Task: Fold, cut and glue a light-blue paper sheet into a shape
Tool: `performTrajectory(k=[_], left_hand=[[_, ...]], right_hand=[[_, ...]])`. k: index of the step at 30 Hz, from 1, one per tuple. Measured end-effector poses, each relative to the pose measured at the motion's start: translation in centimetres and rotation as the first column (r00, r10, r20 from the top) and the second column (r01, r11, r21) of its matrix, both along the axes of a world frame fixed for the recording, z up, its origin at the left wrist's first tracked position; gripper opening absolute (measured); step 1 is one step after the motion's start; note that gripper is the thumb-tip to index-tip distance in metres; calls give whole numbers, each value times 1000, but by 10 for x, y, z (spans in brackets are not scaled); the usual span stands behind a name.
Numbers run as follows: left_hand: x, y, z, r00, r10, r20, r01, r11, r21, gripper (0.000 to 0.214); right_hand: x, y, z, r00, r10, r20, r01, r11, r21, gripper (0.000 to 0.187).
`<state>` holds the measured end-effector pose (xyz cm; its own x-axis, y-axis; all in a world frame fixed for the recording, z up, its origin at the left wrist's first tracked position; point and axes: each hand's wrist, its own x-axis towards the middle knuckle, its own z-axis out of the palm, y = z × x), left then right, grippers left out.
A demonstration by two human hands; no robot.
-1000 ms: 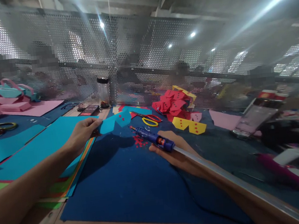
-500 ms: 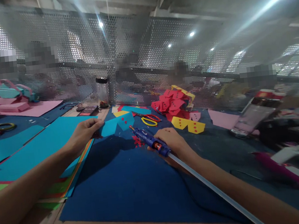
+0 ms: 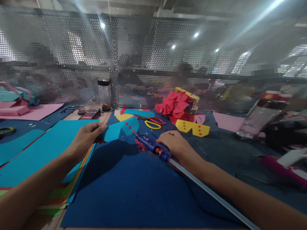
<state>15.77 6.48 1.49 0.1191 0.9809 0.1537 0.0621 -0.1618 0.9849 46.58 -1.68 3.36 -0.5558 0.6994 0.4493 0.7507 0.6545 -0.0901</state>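
My left hand point(image 3: 91, 136) pinches the left end of a light-blue paper cutout point(image 3: 113, 131), holding it above the dark blue mat point(image 3: 123, 191). Small red paper pieces point(image 3: 127, 124) dot the cutout's right half. My right hand point(image 3: 177, 145) is wrapped round a blue hot glue gun point(image 3: 151, 143), a long clear glue stick point(image 3: 214, 194) trailing from its rear. The gun's nozzle is at the right edge of the cutout; whether they touch I cannot tell. Beneath the nozzle, loose red bits point(image 3: 139, 145) lie in a small heap.
Scissors point(image 3: 154, 123), a yellow dotted cutout point(image 3: 193, 127) and a pile of red cutouts point(image 3: 176, 105) lie beyond my hands. Blue paper sheets point(image 3: 42, 156) are stacked at left. A lidded jar point(image 3: 104, 95) stands behind; a clear container point(image 3: 260, 118) and a magenta-white tool point(image 3: 294, 173) are at right.
The glue gun has shifted slightly left and down. Its nozzle is now by the cutout's lower right edge, where another red piece shows. The left hand keeps its pinch.
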Motion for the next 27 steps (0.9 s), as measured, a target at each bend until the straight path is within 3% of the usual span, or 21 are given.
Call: performTrajectory(k=[27], left_hand=[[2, -1, 2, 1000, -18, -8, 18, 999, 35, 39]], right_hand=[[3, 3, -1, 996, 89, -4, -88, 995, 35, 19]])
